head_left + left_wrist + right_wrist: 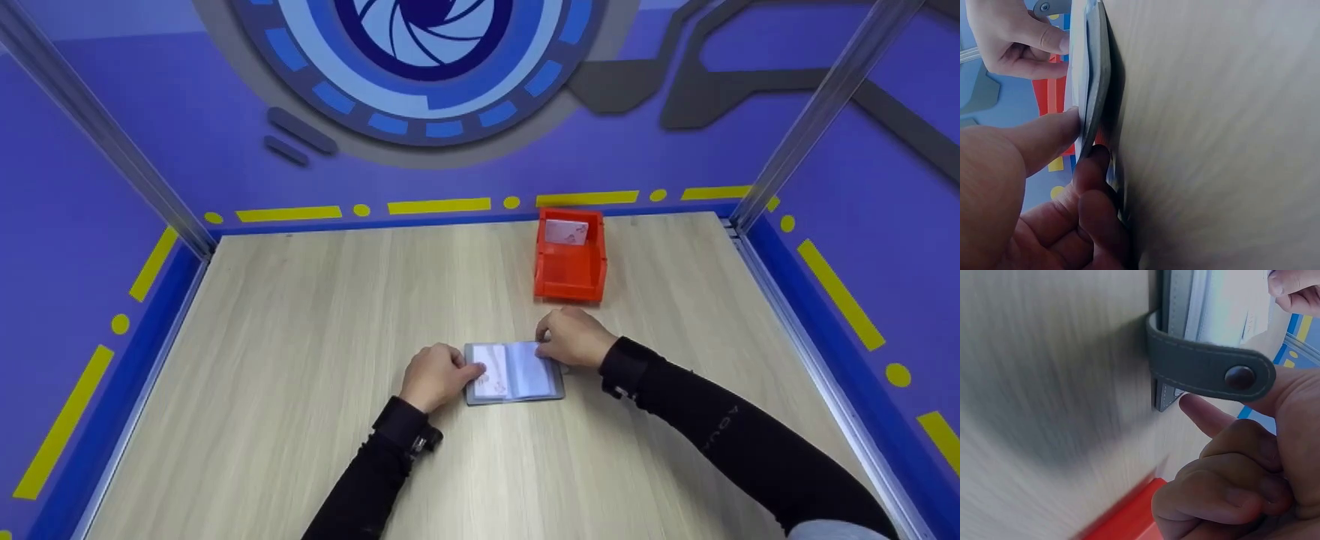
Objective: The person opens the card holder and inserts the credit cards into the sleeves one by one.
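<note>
A grey card holder [534, 373] with clear sleeves lies spread open on the table. In its left sleeve shows a white card with a pinkish print [490, 366]. My left hand [437, 375] grips the left edge, thumb on top and fingertips beneath, and the left wrist view shows that edge raised slightly. At the upper right corner, my right hand [574, 337] has thumb and index finger at the pages, the other fingers curled. The right wrist view shows a strap with a snap button [1202, 363] sticking up, partly hiding the right thumb.
Behind the right hand stands a red bin [570, 291], with a pink-white printed card [566, 232] leaning at its back. The wooden table [322, 315] is bounded by blue-purple panels [450, 180] at the back and both sides.
</note>
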Demonstrator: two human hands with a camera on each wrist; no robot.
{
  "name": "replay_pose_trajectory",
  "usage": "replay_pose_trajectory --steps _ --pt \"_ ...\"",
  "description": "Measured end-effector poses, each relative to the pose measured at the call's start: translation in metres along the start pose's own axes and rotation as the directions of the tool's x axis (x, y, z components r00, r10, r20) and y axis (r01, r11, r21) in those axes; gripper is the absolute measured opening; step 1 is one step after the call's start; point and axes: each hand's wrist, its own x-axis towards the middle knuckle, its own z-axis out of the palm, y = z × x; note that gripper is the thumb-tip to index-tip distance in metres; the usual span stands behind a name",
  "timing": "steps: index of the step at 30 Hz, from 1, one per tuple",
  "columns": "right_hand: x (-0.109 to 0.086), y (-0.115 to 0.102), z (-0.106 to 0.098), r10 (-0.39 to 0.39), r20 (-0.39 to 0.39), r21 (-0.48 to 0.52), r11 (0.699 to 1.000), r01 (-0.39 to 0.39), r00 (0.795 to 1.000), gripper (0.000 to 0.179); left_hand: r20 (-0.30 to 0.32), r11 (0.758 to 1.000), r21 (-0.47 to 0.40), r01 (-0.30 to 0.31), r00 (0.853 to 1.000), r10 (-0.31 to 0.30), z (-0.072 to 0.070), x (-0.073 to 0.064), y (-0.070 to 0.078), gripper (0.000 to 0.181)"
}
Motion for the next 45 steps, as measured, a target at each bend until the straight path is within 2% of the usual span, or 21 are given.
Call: replay_pose_trajectory --steps 12,17,28,31,35,39,45 --pt "0.004 -0.005 0.004 -0.06 -0.028 -0.018 0.998 0.06 0.998 0.016 0.002 1.0 -0.007 0.015 1.0 -0.015 0.001 0.002 -0.002 0.043" --pt "0.004 -0.006 0.005 -0.047 -0.053 -0.02 0.999 0.046 0.998 0.007 -0.007 1.0 -0.005 -0.002 1.0 0.002 0.001 0.002 -0.002 0.043" --pt "0.0 -0.004 -0.001 -0.067 -0.025 -0.018 0.998 0.066 0.997 0.012 0.002 1.0 -0.012 -0.006 1.0 0.006 0.001 0.002 -0.002 0.045" --pt "0.0 -0.005 -0.006 -0.031 0.004 0.025 0.999 0.031 1.0 0.014 0.0 1.0 -0.003 -0.006 1.0 0.006 0.0 0.001 -0.001 0.044" --pt "0.0 -0.01 -0.012 0.039 0.046 0.135 0.99 -0.044 0.998 0.019 -0.001 1.0 0.004 0.012 1.0 -0.012 0.001 0.001 0.0 0.04" --pt "0.002 -0.017 -0.014 0.065 0.048 0.222 0.972 -0.075 0.997 0.025 0.001 1.0 0.0 0.018 1.0 -0.018 0.0 0.001 0.0 0.038" --pt "0.009 -0.029 -0.014 0.081 0.065 0.289 0.953 -0.096 0.995 0.027 -0.007 1.0 -0.005 -0.002 1.0 0.002 0.0 0.002 -0.001 0.037"
